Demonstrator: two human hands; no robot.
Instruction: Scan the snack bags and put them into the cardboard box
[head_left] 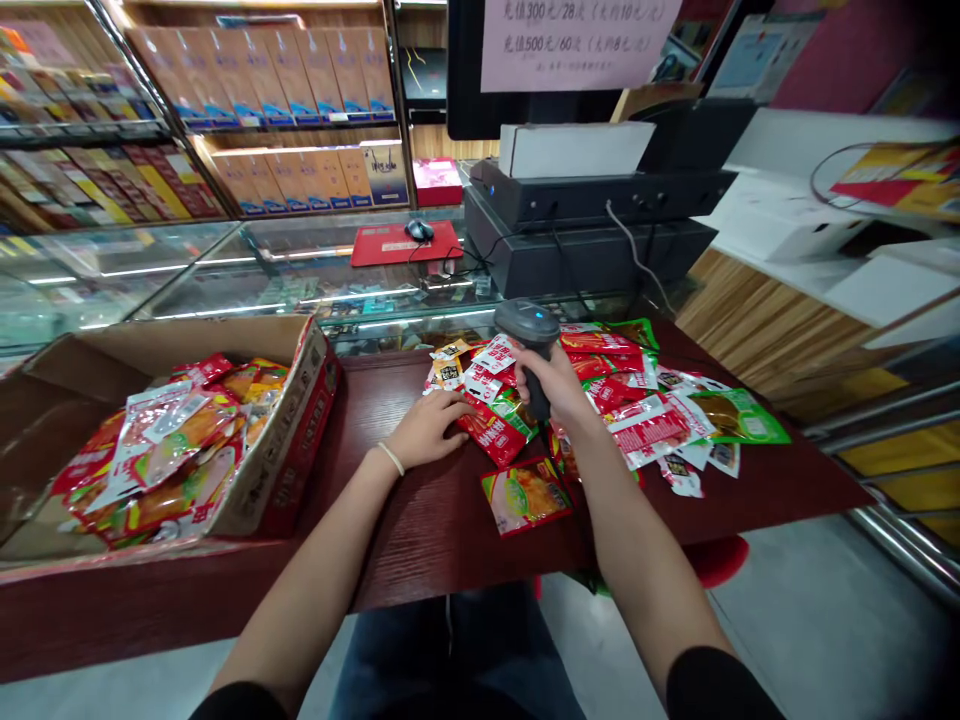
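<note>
- The person's right hand (556,388) was closed tight around the grip of a dark barcode scanner (527,325), held upright just above the bench (427,525), its head tipped toward the left side of the pile.
- The left hand (429,428) lay palm down on the dark red wood, fingers loosely spread and gripping nothing. Its fingertips (463,408) rested on the edge of a red snack packet (491,437).
- That packet lay flat between the two hands, just below the scanner and at the near left edge of the pile.
- A loose pile of packets (652,420), red, green and white, spread across the bench to the right of the scanner and behind it, many overlapping.
- One red-edged packet (525,495) lay by itself nearer the person, just left of the right forearm.
- A pale band (391,458) sat around the left wrist.
- To the left, an open cardboard box (289,440) stood on the bench, part filled with more of the same packets, well apart from the hands.
- Behind the bench ran a glass counter (225,270), with a mouse (418,230) on a red mat (382,247).
- A black till machine (585,225) stood to the right of the mat, and shelves of cartons (300,100) lined the back wall.
</note>
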